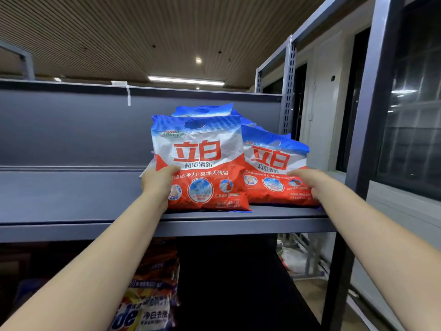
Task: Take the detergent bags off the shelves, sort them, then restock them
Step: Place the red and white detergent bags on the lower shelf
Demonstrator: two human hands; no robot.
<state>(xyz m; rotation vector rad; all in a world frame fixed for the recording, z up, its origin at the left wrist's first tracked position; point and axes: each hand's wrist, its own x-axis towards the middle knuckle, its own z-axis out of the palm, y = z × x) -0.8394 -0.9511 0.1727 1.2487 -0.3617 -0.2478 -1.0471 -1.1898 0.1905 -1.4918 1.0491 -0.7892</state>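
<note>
Two red, white and blue detergent bags stand upright side by side on the grey upper shelf (71,211). My left hand (158,182) grips the left edge of the nearer bag (200,161), thumb on its front. My right hand (307,181) lies on the lower front of the right-hand bag (274,163); whether its fingers curl round the bag's edge is not visible. More bags of the same kind (202,110) stand behind these two, mostly hidden.
The shelf's left half is bare. A dark steel upright (365,130) stands right of the bags. On the lower shelf lie other detergent bags (148,304), orange, yellow and white. Windows and a wall are to the right.
</note>
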